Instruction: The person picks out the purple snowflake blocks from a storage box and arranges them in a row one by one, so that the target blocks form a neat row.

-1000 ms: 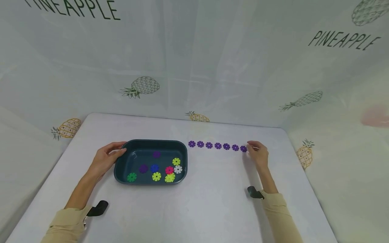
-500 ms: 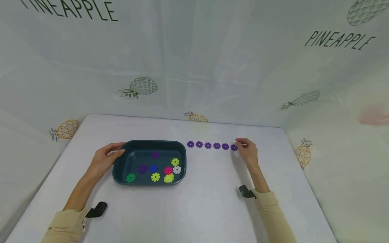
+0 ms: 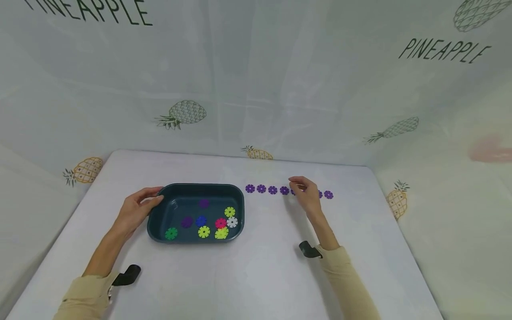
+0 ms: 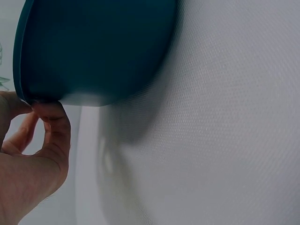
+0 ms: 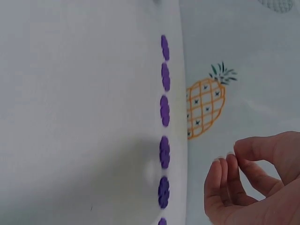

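My left hand (image 3: 134, 211) pinches the left rim of a dark teal tray (image 3: 192, 240) between thumb and fingers, also plain in the left wrist view. Inside the tray lie several flower-shaped plastic discs, among them a green disc (image 3: 171, 233), a blue disc (image 3: 201, 221), a white disc (image 3: 232, 222) and a pink disc (image 3: 220, 223). On the table, a straight row of purple discs (image 3: 273, 190) runs right from the tray. My right hand (image 3: 307, 195) hovers over this row, fingers loosely bent with nothing in them, and hides some of its discs.
The white table (image 3: 248, 280) ends at a back edge just beyond the row. Behind it hangs a pale curtain (image 3: 256, 80) printed with pineapples and lettering. Black wrist cameras sit on both forearms.
My right hand has moved left along the purple row, baring the discs at the right end. The left hand stays at the tray rim, and the tray keeps its place.
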The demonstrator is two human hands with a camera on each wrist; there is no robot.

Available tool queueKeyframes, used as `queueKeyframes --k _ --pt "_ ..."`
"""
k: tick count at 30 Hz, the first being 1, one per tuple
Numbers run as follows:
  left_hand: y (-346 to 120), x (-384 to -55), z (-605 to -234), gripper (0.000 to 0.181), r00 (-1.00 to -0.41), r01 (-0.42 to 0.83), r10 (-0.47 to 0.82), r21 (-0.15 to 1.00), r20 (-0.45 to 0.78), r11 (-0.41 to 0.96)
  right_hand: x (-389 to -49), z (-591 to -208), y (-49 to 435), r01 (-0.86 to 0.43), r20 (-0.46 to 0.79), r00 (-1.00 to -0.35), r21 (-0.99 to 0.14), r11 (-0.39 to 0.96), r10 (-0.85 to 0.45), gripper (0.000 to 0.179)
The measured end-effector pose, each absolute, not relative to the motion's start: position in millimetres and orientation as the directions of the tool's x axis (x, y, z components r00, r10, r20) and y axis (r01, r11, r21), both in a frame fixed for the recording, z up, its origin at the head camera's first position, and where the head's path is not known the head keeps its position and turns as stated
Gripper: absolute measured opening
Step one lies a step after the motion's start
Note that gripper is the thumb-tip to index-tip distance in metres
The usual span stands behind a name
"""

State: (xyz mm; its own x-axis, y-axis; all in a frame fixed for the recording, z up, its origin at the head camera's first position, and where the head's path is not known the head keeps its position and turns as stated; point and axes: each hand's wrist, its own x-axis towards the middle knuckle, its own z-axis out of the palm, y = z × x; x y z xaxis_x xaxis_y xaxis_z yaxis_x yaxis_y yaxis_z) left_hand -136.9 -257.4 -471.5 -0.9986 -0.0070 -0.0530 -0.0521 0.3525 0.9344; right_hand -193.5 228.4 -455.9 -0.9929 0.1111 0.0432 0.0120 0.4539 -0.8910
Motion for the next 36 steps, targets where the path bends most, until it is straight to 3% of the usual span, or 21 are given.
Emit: queueKeyframes --k 21,36 --pt "-261 -137 -471 0.053 -0.999 -0.042 -0.001 0.940 -0.044 0.339 -193 -451 133 -0.118 0.096 -0.993 -0.903 0.413 -0.073 0.019" --pt "-258 -138 -472 0.053 -0.999 -0.041 -0.006 0.933 -0.042 0.357 -188 -454 99 -0.211 0.136 -0.964 -0.916 0.342 -0.230 0.021"
